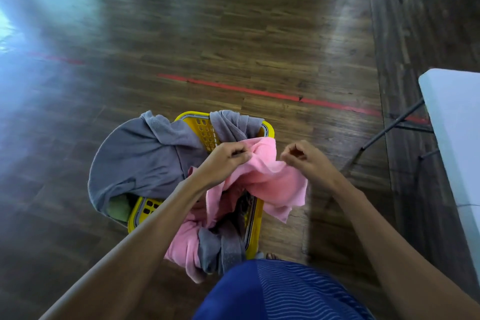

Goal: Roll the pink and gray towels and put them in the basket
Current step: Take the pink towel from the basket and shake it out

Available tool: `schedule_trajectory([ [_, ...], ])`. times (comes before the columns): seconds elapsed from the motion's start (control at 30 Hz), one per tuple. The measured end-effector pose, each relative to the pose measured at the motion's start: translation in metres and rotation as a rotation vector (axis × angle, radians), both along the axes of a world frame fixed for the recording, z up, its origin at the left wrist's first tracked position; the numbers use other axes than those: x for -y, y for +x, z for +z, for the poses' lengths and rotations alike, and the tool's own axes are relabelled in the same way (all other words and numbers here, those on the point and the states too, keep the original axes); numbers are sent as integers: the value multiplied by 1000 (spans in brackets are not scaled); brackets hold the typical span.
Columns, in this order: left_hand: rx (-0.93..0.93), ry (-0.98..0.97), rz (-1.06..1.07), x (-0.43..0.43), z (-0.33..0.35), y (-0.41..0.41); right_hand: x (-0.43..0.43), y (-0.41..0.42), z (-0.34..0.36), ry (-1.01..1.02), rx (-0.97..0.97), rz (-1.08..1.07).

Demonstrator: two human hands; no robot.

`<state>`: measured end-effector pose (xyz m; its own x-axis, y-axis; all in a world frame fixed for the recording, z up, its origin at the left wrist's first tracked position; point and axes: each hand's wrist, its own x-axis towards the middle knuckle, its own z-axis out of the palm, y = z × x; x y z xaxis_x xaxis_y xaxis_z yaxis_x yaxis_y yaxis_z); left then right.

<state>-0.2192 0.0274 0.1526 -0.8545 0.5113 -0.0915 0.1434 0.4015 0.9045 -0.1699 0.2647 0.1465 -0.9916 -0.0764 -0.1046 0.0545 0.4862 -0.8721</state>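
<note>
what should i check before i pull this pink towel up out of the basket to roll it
1. Left hand pinches the pink towel: ok.
2. Right hand pinches its edge too: ok.
3. Towel spread flat between the hands: not ok, it sags bunched.
4. Towel free of the rest: cannot tell, its lower part runs down into the basket among gray cloth.
5. Gray towel rolled: not ok, it drapes loose over the basket's rim.
6. Flat surface nearby: ok, a white table stands on the right.
</note>
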Motion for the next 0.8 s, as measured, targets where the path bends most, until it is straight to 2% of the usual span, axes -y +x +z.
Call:
schedule_trajectory([
  [0.13,-44,-25,-55,-22,18,0,18,0,9,-99,-45,116],
  [0.27,-63,-66,-26,-24,14,1,28,1,9,-155,-34,105],
  [0.4,-67,-97,-39,-18,11,5,29,0,11,-177,-38,31],
  [0.6,-46,-95,-72,-2,-3,14,8,2,14,-42,-77,-75],
  [0.8,-30,-112,24,21,-14,13,-36,6,17,-46,-77,-237],
])
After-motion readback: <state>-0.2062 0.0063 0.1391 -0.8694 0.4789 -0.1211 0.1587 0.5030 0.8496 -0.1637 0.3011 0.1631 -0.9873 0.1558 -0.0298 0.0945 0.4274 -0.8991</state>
